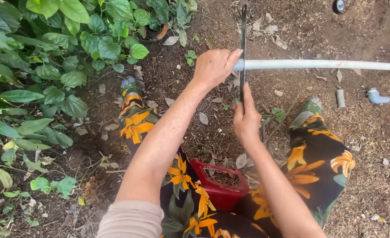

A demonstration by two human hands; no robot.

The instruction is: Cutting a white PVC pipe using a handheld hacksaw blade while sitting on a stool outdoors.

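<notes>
Brown dirt and green leaves (49, 66) lay all around. Left hand (214, 66) gripped the white pipe (318, 64) tight. Right hand (246, 119) squeezed a saw (243, 39).

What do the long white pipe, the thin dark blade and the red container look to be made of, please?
White pipe: probably rigid plastic, with a smooth, matt, even white surface. Blade: likely metal, very thin, straight and dark, held by the right hand; the left hand grips the pipe's end. Red container: apparently moulded plastic, slightly glossy.

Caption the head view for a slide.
Left hand steadies a white pipe while the right hand holds a saw blade across it, above bare soil.
</notes>
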